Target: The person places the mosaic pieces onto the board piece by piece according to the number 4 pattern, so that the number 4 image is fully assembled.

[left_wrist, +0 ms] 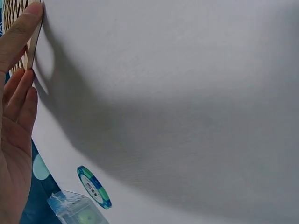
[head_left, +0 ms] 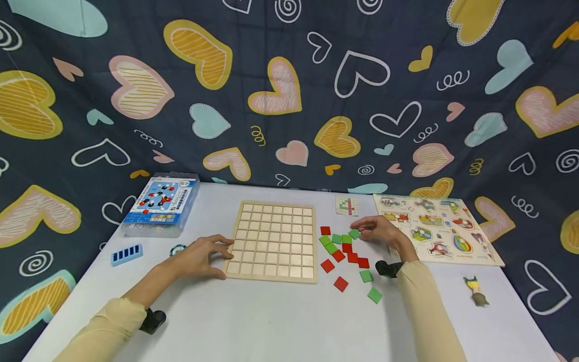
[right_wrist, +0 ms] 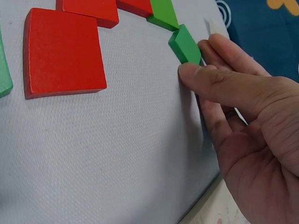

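A pale wooden grid board [head_left: 274, 242] lies on the white table. At its left edge, the left hand [head_left: 201, 256] touches the frame, fingertips on the side and thumb near the front corner. In the left wrist view the left thumb and fingers [left_wrist: 18, 100] reach the board's rim [left_wrist: 34, 44]. Right of the board, the right hand [head_left: 379, 231] pinches a green square tile [head_left: 355, 234] between thumb and fingertips. That tile [right_wrist: 185, 45] shows tilted in the right wrist view. Several loose red tiles [head_left: 341, 284] and green tiles [head_left: 374, 295] lie scattered between board and right arm.
Behind the tiles lies a small pattern card [head_left: 347, 206]. A wooden picture puzzle [head_left: 439, 231] is at the right, a small figure [head_left: 476, 291] in front of it. A boxed set [head_left: 160, 205], a blue slotted block [head_left: 126, 255] and a round chip [left_wrist: 94, 186] are at left.
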A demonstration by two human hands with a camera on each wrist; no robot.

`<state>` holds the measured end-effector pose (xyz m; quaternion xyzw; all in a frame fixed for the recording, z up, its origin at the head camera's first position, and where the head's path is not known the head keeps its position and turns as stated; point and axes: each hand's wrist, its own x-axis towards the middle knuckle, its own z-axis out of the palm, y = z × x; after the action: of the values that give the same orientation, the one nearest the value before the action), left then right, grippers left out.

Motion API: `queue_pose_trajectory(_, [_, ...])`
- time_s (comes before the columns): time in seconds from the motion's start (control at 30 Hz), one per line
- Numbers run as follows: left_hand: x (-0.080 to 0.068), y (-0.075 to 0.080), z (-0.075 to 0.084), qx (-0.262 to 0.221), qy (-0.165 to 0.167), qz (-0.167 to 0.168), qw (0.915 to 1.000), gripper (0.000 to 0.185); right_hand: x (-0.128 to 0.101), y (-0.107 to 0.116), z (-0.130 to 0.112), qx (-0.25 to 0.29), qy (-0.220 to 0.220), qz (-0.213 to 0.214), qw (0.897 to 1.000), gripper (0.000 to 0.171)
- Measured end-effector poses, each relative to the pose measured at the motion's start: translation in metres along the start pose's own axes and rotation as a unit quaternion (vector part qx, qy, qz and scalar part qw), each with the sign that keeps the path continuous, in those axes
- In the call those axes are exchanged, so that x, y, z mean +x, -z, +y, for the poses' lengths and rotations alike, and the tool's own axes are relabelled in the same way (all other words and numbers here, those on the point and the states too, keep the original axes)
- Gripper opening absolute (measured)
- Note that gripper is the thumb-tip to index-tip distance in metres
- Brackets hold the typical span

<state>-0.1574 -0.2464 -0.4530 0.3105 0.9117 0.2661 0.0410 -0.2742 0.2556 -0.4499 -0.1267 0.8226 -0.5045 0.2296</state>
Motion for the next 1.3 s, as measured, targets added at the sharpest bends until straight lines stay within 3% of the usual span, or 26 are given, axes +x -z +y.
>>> queue_pose_trajectory(0.23, [0.002, 0.004, 0.001, -0.005, 0.001, -0.010, 0.9999, 0.045, 0.004, 0.000, 0.000, 0.004, -0.006, 0.010, 1.000, 0.037])
queue_pose_trajectory(0.4, [0.007, 0.004, 0.003, -0.004, 0.018, -0.016, 0.9997, 0.045, 0.001, 0.002, 0.000, 0.043, -0.017, 0.029, 0.998, 0.039])
queue_pose_trajectory(0.7, [0.009, 0.005, 0.004, 0.000, 0.003, -0.011, 0.9999, 0.044, -0.004, 0.002, 0.004, 0.085, -0.026, 0.045, 0.995, 0.040])
queue_pose_trajectory(1.3, [0.009, 0.006, 0.012, 0.011, 0.019, -0.010, 0.9997, 0.039, -0.001, -0.017, 0.004, 0.034, -0.013, 0.154, 0.987, 0.036])
